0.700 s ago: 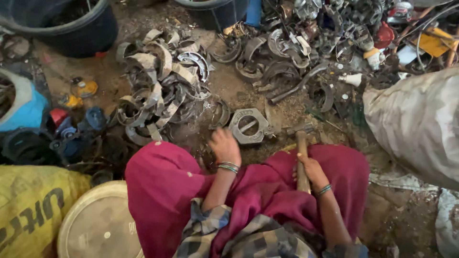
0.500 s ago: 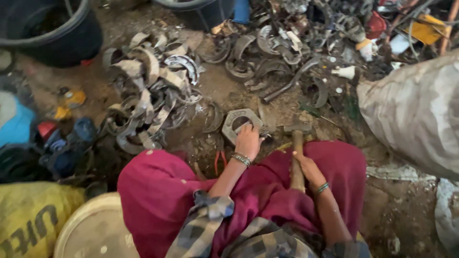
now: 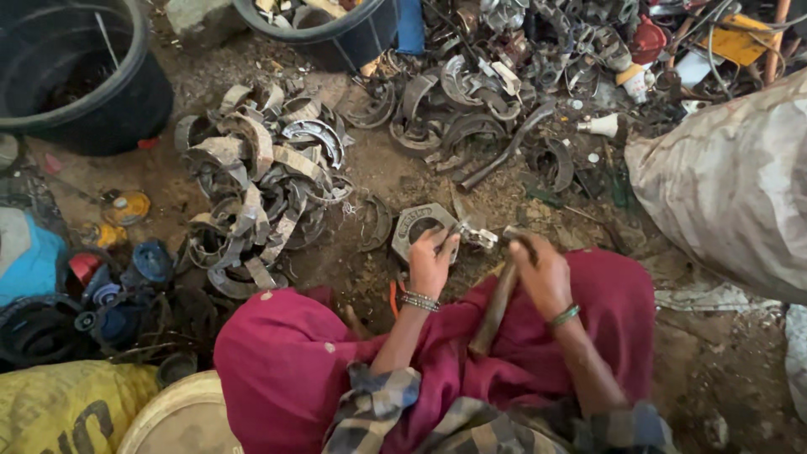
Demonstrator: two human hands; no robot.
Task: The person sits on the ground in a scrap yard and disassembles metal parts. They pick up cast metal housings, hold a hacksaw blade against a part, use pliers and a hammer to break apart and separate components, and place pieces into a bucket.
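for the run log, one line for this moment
left hand: on octagonal metal plate | right hand: holds hammer | scrap pile: left

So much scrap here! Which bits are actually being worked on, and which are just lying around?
In hand:
left hand on the hexagonal metal ring
right hand gripping the hammer

Lying about:
heap of curved metal pieces
black tub
grey sack
yellow sack

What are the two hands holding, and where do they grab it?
The left hand grips the near edge of a grey metal ring plate. The right hand holds a wooden-handled hammer near the top of its handle.
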